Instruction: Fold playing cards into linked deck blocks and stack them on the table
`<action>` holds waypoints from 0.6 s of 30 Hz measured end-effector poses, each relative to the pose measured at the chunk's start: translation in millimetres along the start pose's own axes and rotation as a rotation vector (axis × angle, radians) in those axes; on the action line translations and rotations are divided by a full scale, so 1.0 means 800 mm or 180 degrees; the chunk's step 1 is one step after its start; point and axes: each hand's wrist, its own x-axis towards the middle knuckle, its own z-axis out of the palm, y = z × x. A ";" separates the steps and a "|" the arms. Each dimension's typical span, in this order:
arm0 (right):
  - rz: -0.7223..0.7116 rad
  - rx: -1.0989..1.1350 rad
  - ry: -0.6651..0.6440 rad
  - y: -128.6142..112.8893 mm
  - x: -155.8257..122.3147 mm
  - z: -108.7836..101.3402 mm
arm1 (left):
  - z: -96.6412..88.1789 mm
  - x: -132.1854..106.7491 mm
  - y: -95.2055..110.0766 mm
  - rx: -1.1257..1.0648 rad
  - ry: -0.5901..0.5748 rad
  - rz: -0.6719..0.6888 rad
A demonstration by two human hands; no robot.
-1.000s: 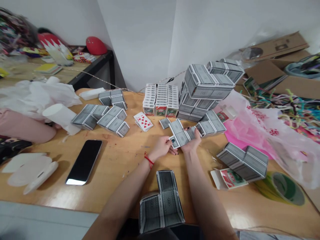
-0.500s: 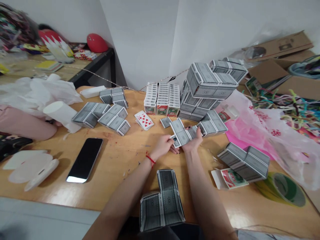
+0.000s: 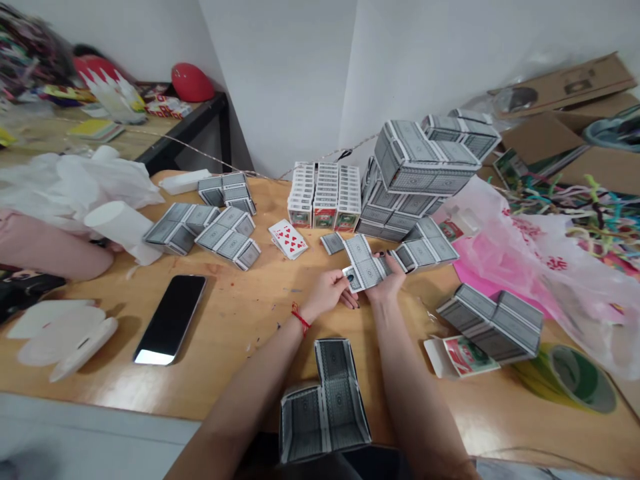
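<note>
Both my hands meet over the middle of the wooden table [image 3: 240, 327]. My left hand [image 3: 327, 293] and my right hand [image 3: 387, 280] are closed on the same small bundle of grey-backed playing cards [image 3: 365, 263], held tilted just above the tabletop. A red string circles my left wrist. Just behind the bundle lie a single grey card [image 3: 331, 243] and a face-up red card pile [image 3: 287, 239]. A folded block of grey cards [image 3: 325, 403] sits near my body at the table's front edge.
Stacked card blocks [image 3: 420, 173] and rows of boxed decks [image 3: 325, 197] stand at the back. More card blocks [image 3: 205, 230] lie left, another [image 3: 493, 320] right beside an open deck box [image 3: 460, 357]. A black phone [image 3: 170, 319], white tissue [image 3: 75, 183], pink plastic bag [image 3: 525, 247], green tape roll [image 3: 575, 377].
The card bundle in my hands has been drawn together a little and turned slightly; my hands stayed in the same spot. The view shifted a bit.
</note>
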 end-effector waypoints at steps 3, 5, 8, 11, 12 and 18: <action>-0.0020 -0.0081 -0.0005 0.001 0.001 -0.001 | 0.001 0.000 -0.002 -0.0010 0.0035 0.0014; 0.0033 -0.0123 -0.0082 0.001 0.001 -0.002 | 0.001 0.000 -0.002 0.0002 0.0059 0.0029; 0.0081 -0.0208 -0.0110 0.001 0.002 -0.003 | 0.002 0.000 -0.003 0.0021 0.0106 0.0033; 0.0096 -0.0246 -0.0078 0.002 0.001 -0.002 | 0.003 -0.001 -0.003 0.0041 0.0144 0.0017; 0.0104 -0.0246 -0.0088 0.002 0.001 -0.002 | 0.003 -0.001 -0.003 0.0051 0.0161 0.0011; -0.0119 -0.0470 -0.0220 0.003 -0.001 -0.001 | 0.003 0.000 -0.003 0.0089 0.0214 0.0004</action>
